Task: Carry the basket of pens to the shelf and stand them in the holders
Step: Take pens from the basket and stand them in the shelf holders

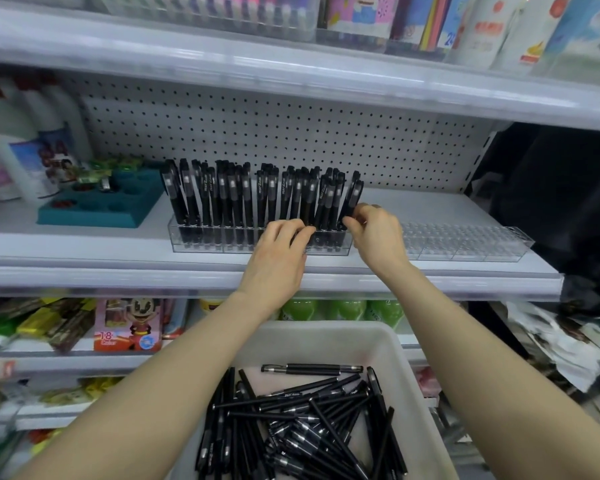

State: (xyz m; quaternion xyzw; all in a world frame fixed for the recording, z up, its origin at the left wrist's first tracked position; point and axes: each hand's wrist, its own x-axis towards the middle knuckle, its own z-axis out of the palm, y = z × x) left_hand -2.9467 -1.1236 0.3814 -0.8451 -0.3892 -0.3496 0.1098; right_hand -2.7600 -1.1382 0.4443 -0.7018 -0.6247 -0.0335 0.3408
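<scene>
A clear plastic holder [201,242] on the middle shelf is packed with several upright black pens [236,195]. My left hand [278,258] has its fingers curled on the pens at the holder's right part. My right hand [378,233] pinches the rightmost pen [354,194], which leans in the holder's end. A second clear holder [465,242] to the right stands without pens. Below, a white basket [392,344] holds a loose heap of black pens [302,420].
A teal foam tray [97,206] and white bottles [32,150] sit left of the holders. A pegboard [274,133] backs the shelf, with another shelf close overhead. Coloured packets fill the lower shelves on the left. Dark clutter lies to the right.
</scene>
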